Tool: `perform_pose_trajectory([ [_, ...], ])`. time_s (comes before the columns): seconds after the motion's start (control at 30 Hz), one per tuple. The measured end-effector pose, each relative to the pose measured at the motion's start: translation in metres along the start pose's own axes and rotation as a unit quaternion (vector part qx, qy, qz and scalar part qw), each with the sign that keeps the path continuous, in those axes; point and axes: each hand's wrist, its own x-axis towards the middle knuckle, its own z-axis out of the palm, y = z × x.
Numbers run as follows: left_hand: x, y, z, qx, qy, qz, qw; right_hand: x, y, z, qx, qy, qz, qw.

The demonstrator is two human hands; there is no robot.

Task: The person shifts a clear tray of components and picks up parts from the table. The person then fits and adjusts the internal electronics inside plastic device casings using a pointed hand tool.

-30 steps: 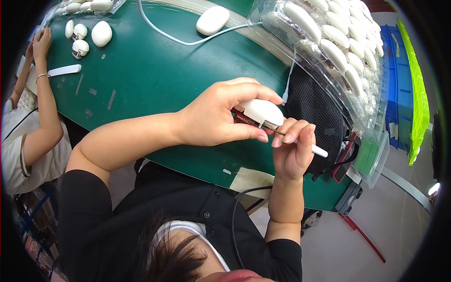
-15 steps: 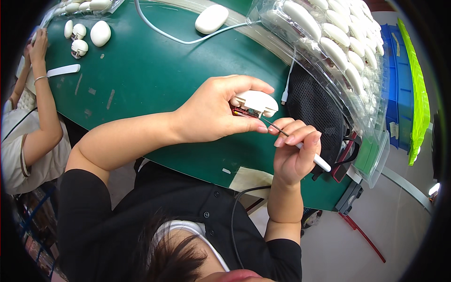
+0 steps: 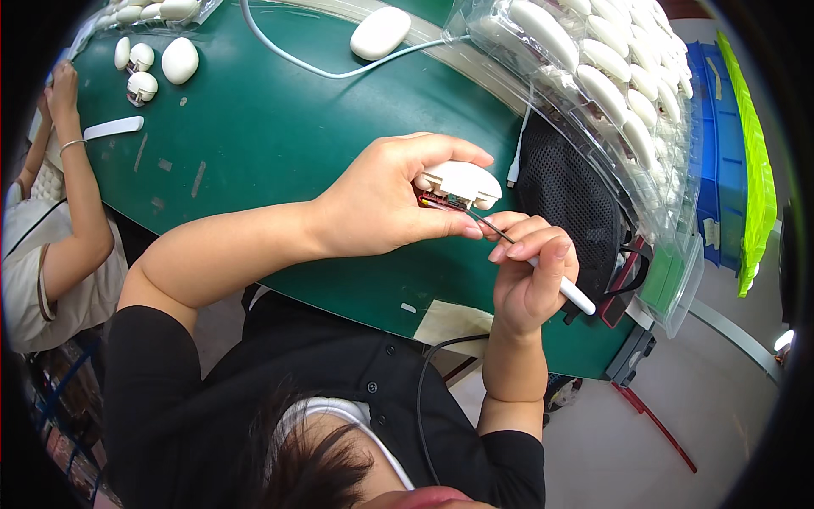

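Left hand (image 3: pixel 381 199) gripping white rounded casing (image 3: pixel 464 181), exposed innards facing the person, held above green surface (image 3: pixel 254 144), right hand (image 3: pixel 534 276) pinching white-handled tool (image 3: pixel 566 289), thin tip right by casing's open edge, contact unclear, black mesh pouch (image 3: pixel 555 199) just beyond.

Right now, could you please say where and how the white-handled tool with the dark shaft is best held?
Likely the rear end of the white handle, from the lower right: it juts past the right hand, while the dark shaft points toward the white rounded casing.
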Motion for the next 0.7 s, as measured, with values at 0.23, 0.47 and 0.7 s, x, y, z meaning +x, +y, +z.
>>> perform_pose_trajectory([
  [0.23,-0.0002,0.0011,-0.0009,-0.009,0.004,0.001,1.0,0.0006,0.0013,0.0036,0.026,-0.002,-0.018,1.0],
  [0.47,0.0008,0.0019,-0.0016,0.097,0.018,0.104,0.99,-0.0002,-0.0007,0.0041,0.083,0.034,0.022,0.996],
  [0.7,0.0002,0.0016,-0.0011,0.175,0.022,0.172,0.969,0.0005,0.0001,0.0034,0.071,0.028,0.031,0.997],
])
